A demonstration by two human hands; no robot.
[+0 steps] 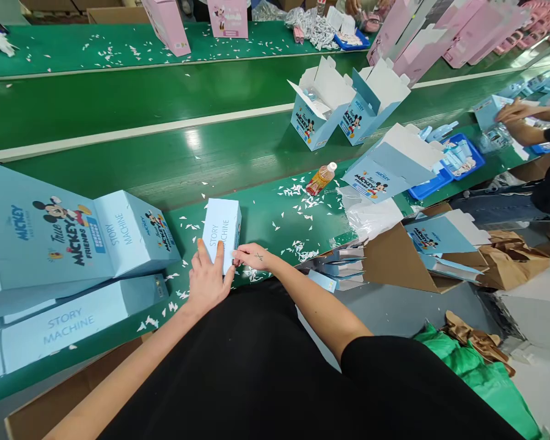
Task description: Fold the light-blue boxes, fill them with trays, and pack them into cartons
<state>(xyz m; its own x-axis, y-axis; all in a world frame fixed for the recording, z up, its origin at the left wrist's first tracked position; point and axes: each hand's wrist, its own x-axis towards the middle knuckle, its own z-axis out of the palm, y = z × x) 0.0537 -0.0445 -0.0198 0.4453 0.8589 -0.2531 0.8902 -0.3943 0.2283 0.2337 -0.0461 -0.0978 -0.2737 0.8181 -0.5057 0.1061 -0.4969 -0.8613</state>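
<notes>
A light blue box [220, 221] printed "STORY MACHINE" lies on the green bench in front of me. My left hand [207, 275] holds its near end, fingers spread over the top and left edge, thumb towards the right edge. Against the right side of the box, my right hand [252, 256] is closed in a pinch. A tiny dark spot shows at those fingertips; what they hold is too small to make out. Larger blue Mickey boxes [50, 238] stand and lie to the left of my left hand.
White paper scraps litter the bench [266, 226]. An orange drink bottle [321, 179] stands right of centre. Open blue boxes [323, 107] sit beyond it, near blue trays [431, 185]. A carton [394, 260] holds flattened boxes at right. Another person's hands [516, 112] work far right.
</notes>
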